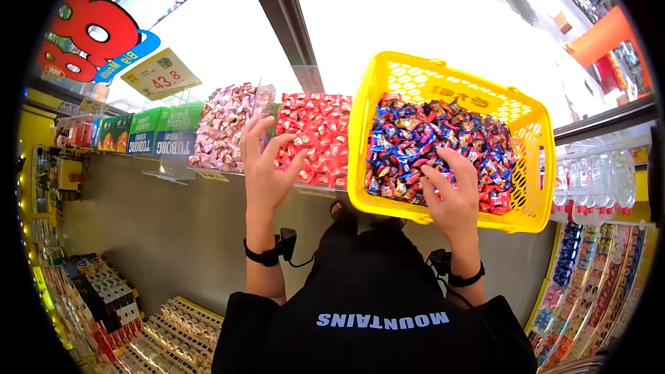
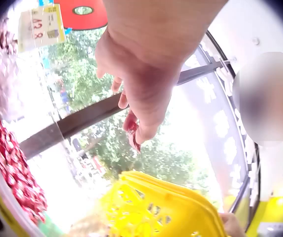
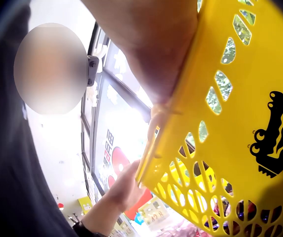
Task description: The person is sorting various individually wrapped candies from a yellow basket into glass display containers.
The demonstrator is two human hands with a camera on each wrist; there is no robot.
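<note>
My left hand is raised over the red-wrapped candies in a clear bin. In the left wrist view it pinches a small red-wrapped candy between its fingertips. My right hand reaches over the near rim of a yellow plastic basket, its fingers loosely bent and spread above blue and red wrapped candies. Candies show in the gap between its thumb and forefinger. In the right wrist view the basket wall hides most of that hand.
Pink-wrapped candies fill a clear bin to the left, beside green drink boxes and a price card. Behind the bins runs a window with a dark frame. Large bottles stand at right; stocked shelves lie below.
</note>
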